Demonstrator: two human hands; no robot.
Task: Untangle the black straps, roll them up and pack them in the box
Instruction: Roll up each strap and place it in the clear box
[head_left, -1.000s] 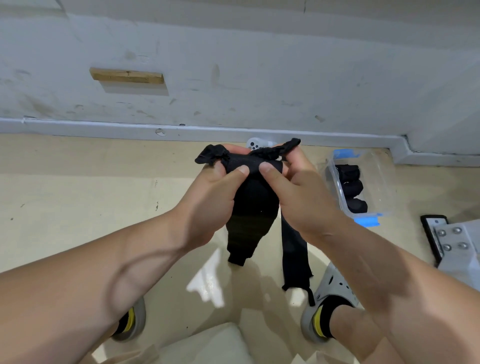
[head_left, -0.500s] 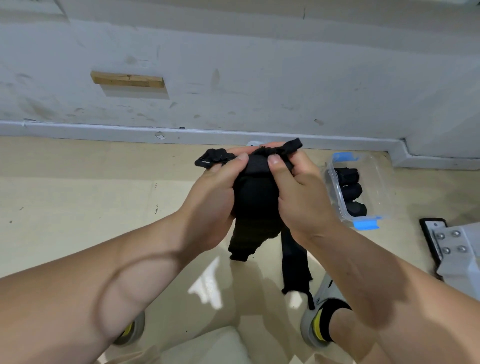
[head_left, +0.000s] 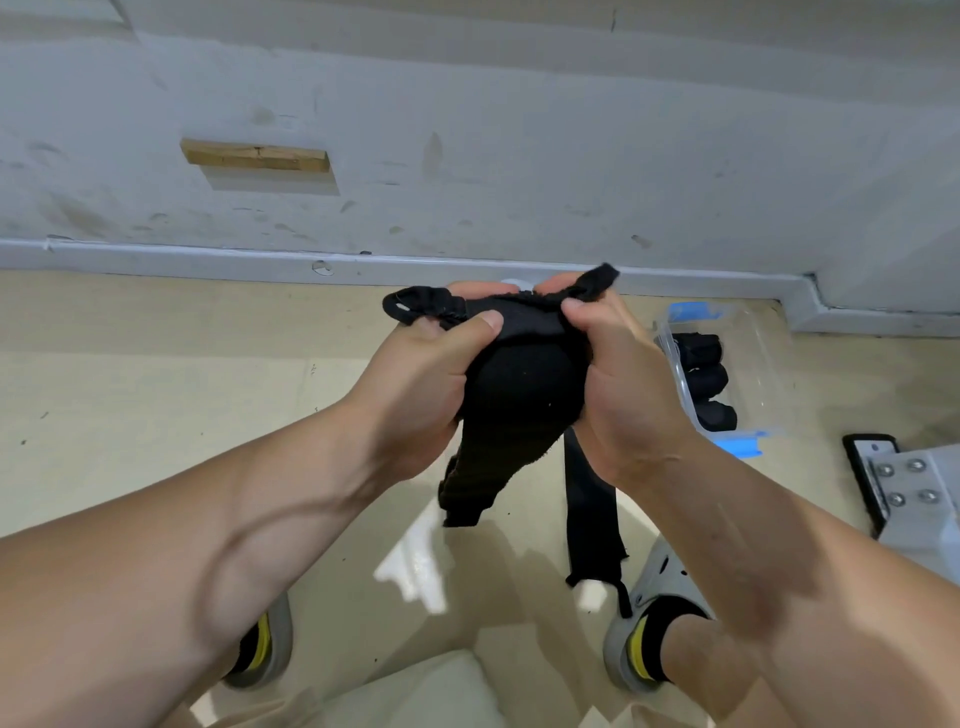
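While the left hand pinches a gathered, looped end of the black straps under its thumb, the bunched dark fabric bulges between both palms, matte and frayed at the edges. Two loose tails hang below the hands, one wide and crumpled, one flat and narrow. The right hand grips the other end, a tip sticking up above it. Right of it, the clear box holds three rolled straps.
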